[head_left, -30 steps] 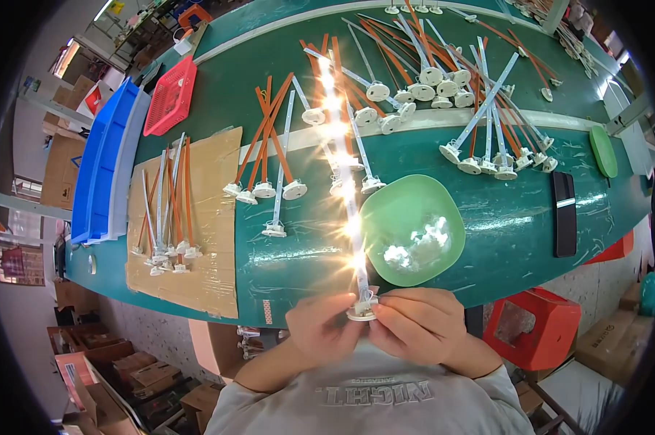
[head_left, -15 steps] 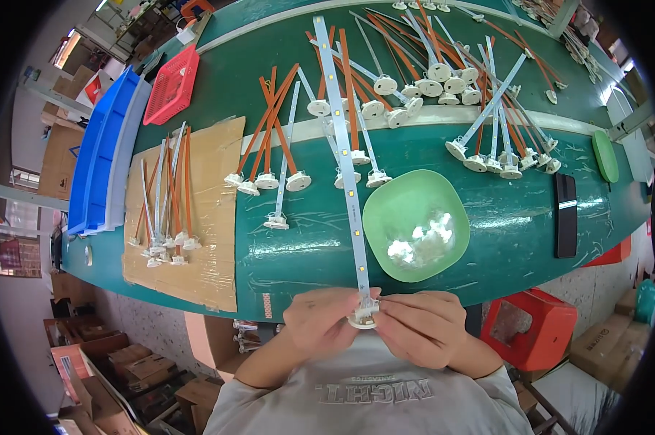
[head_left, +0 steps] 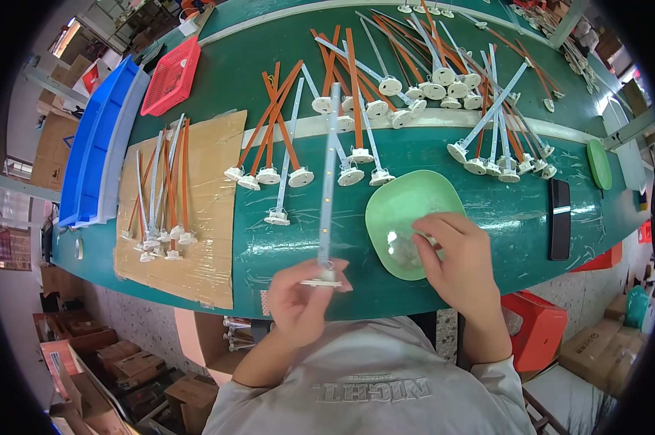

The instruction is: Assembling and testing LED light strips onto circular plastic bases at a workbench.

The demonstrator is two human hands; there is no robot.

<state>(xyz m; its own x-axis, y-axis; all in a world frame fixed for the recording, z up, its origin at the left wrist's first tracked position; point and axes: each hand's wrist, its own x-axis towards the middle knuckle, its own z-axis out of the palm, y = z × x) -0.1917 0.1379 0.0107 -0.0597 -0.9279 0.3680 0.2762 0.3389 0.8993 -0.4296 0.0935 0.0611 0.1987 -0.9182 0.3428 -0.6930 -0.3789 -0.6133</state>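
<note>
My left hand (head_left: 298, 299) is closed around the round white base (head_left: 320, 282) of an LED light strip (head_left: 327, 192). The strip stands up from it, pointing away from me, with small yellow LEDs along its face. Over the near right part of a light green bowl (head_left: 414, 185) is my right hand (head_left: 458, 257), its thumb and index fingertips slightly apart. Small clear, shiny pieces (head_left: 402, 249) lie in the bowl, partly hidden by that hand. I see nothing between its fingertips.
Several finished-looking strips with white bases lie on the green table (head_left: 269, 250) and on a cardboard sheet (head_left: 211, 217). A blue bin (head_left: 99, 145) and a red basket (head_left: 171, 76) stand left. A black phone (head_left: 559, 221) and a smaller green dish (head_left: 599, 164) are right.
Both hands were together at the strip's base. My right hand has let go and moved right to the bowl. My left hand has carried the strip left and slightly away from me.
</note>
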